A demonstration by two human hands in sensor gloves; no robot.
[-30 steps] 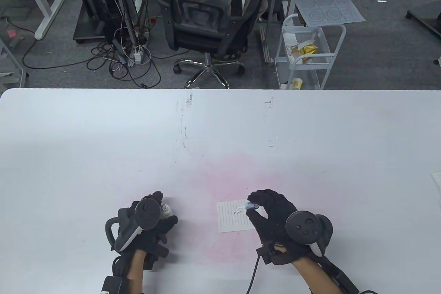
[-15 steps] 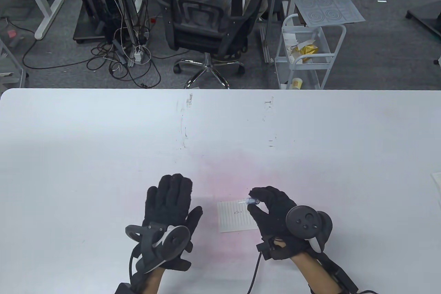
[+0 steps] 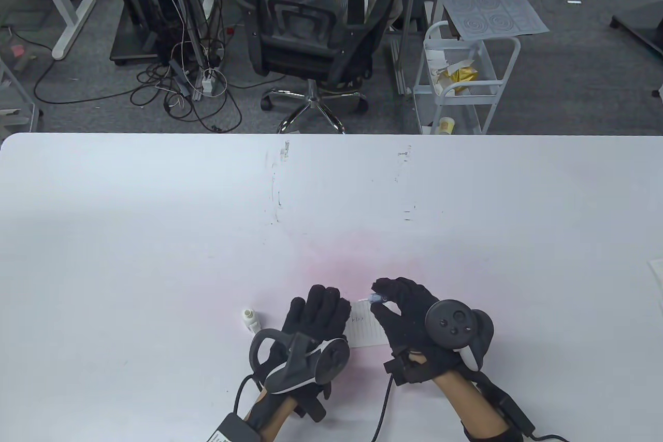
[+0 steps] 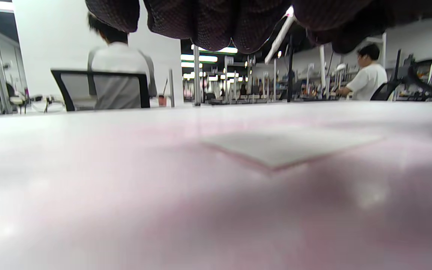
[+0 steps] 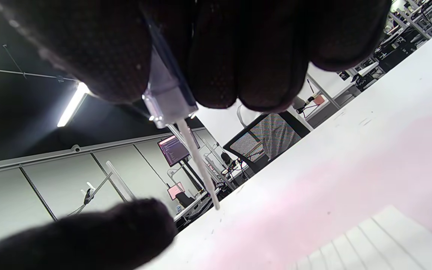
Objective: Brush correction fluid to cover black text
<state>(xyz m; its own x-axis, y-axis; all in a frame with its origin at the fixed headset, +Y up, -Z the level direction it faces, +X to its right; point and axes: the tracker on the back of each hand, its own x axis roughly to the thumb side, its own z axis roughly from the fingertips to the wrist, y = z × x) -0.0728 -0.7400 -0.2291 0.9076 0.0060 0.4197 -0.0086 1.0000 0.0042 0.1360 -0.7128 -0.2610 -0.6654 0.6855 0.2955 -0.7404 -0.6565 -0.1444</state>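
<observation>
A small lined paper [image 3: 369, 332] lies on the white table [image 3: 155, 234], with faint black text [image 3: 357, 318] near its left edge. My left hand [image 3: 318, 310] rests flat on the paper's left part, fingers stretched out. My right hand [image 3: 382, 303] pinches the blue-clear brush cap [image 3: 375, 299] just above the paper's top edge. In the right wrist view the cap [image 5: 169, 101] carries a thin white brush stem [image 5: 199, 165] pointing down over the paper [image 5: 381, 240]. The white correction fluid bottle [image 3: 250, 318] stands uncapped to the left of my left hand.
A pink stain [image 3: 352, 255] colours the table around the paper. Scuff marks [image 3: 277, 193] run across the middle of the table. An office chair [image 3: 311, 22] and a white cart [image 3: 466, 79] stand beyond the far edge. A paper corner [image 3: 657, 273] shows at the right edge.
My left hand let go of the bottle, left it standing, opened and moved right onto the paper's left part. My right hand shifted slightly left with the brush cap.
</observation>
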